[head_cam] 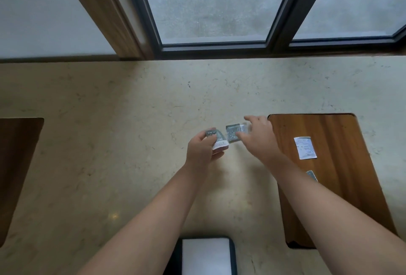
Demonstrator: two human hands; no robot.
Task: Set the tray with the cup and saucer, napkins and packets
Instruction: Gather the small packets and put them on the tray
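Note:
Above the marble counter my left hand is shut on a small stack of grey and white packets. Just to its right, my right hand pinches one grey packet between thumb and fingers. The wooden tray lies to the right of both hands. A white packet lies flat on the tray. A second grey packet shows on the tray, partly hidden by my right forearm. No cup, saucer or napkins can be told apart in view.
A white pad in a dark holder sits at the counter's near edge between my forearms. A dark wooden panel lies at the far left. The marble counter ends at a window frame behind.

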